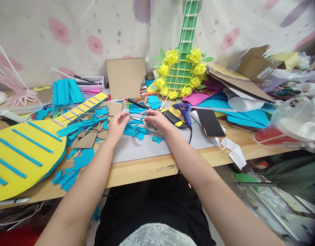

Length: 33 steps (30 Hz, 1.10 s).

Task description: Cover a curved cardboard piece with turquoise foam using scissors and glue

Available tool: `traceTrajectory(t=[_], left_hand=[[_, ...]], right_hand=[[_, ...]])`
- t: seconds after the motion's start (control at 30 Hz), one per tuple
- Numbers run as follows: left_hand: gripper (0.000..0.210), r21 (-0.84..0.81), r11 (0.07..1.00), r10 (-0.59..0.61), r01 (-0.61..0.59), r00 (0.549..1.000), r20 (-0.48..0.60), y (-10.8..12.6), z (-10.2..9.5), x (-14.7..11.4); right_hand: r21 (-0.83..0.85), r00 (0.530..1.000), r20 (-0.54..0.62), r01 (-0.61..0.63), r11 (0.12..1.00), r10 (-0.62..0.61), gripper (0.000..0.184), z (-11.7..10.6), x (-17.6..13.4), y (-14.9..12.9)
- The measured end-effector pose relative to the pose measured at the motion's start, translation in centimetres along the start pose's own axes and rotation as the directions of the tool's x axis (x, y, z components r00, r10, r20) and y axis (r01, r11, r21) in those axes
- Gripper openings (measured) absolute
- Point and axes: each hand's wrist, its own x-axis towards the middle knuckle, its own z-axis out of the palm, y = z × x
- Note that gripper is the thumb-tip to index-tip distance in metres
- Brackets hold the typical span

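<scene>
My left hand [117, 125] is over the mat with its thumb and fingertips drawn together; whatever they pinch, if anything, is too small to make out. Facing it, my right hand [156, 120] has its fingers closed on a thin blue paper strip [139, 122] that hangs down from them. A shiny metal blade, seemingly of scissors [136, 118], shows between the hands. Below my right hand lies a round clear ring, partly covered. Blue paper scraps [138, 132] are spread underneath on the grey mat [136, 150].
At left lies a yellow guitar-shaped cutout [29, 131] with blue strips. A green guitar shape [185, 44] with yellow flowers stands behind. A glue gun [185, 112], utility knife [174, 118] and phone [210, 122] lie right of my hands. Cardboard [126, 78] leans at the back.
</scene>
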Motion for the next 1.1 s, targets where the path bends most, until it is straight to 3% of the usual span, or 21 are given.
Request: traceTrajectory(t=[0.1,0.17,0.5,0.93,1.1], left_hand=[[0.040,0.074,0.997,-0.035,0.018,0.971,0.236,0.8,0.7,-0.7],[0.035,0.123,0.992,-0.041,0.005,0.955,0.293,1.2,1.2,-1.2],[0.034,0.068,0.996,-0.076,0.061,0.966,0.248,0.3,1.8,-1.5],[0.040,-0.168,0.962,-0.161,0.216,0.943,0.292,0.6,2.1,-1.4],[0.038,-0.169,0.962,-0.163,0.217,0.945,0.283,0.5,2.0,-1.4]], right_hand=[[-0.027,0.997,0.083,0.010,1.000,-0.008,0.028,0.6,-0.3,0.0],[-0.018,0.993,0.115,0.005,1.000,-0.003,0.029,0.9,-0.4,0.1],[0.013,0.999,0.019,0.035,0.999,-0.035,0.032,0.9,-0.1,0.5],[0.133,1.000,0.018,0.023,0.991,-0.025,0.026,0.7,0.2,0.7],[0.137,1.000,-0.001,0.019,0.990,-0.020,0.032,0.6,0.3,0.8]])
